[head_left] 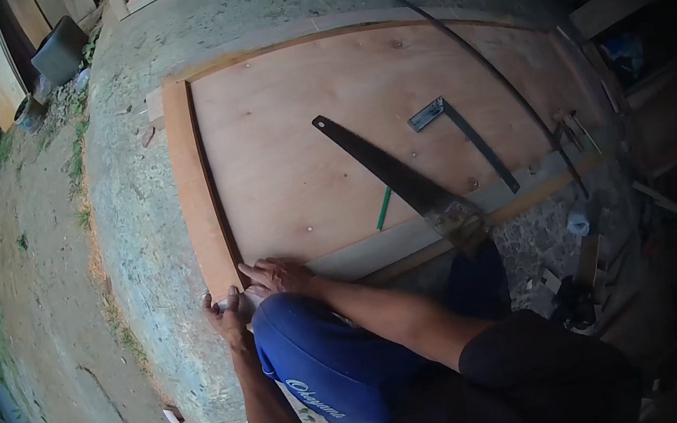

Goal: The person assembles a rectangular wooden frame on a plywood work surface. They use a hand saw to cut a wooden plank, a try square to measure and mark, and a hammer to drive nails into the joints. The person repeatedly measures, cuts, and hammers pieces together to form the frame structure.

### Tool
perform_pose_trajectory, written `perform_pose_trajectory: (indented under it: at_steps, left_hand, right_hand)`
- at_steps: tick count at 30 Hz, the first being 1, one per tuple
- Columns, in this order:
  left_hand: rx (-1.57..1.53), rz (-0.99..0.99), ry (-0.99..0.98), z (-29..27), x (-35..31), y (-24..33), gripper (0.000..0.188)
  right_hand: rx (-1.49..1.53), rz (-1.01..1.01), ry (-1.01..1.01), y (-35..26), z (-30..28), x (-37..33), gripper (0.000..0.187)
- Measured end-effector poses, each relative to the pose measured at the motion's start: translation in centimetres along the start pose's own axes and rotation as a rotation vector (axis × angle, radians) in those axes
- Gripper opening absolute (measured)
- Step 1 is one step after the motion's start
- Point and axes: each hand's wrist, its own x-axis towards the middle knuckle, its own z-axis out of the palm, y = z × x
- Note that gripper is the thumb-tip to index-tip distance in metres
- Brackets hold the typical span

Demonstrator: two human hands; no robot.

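Observation:
A flat wooden board [193,189] lies along the left end of a large plywood panel [303,147]. At the board's near end, my left hand [230,317] pinches the corner, its thumb on top. My right hand [278,276] is closed against the inner edge of that same end, fingers pointing left; some of its fingers are hidden. On the panel to the right lie a handsaw [389,169], a try square [472,139] and a green pencil [384,208]. My knee partly covers the panel's near corner.
A long dark bar [492,70] crosses the panel's right part, near several small hand tools [579,132]. A clear roll [578,219] stands on the stony ground at right. Concrete floor [136,207] borders the panel at left, with a grey container [61,52] beyond.

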Motion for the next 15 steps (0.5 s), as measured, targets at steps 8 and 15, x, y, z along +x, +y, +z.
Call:
perform_pose_trajectory:
  at_steps: [8, 15]
  left_hand:
    - [0.258, 0.314, -0.347, -10.1, 9.8, -5.5, 0.079]
    - [0.357, -0.124, -0.177, -3.5, 6.1, -2.6, 0.069]
  right_hand:
    - [0.101, 0.257, 0.448, 3.8, -13.8, -18.0, 0.046]
    - [-0.221, 0.951, 0.818, 14.0, -20.8, -45.0, 0.038]
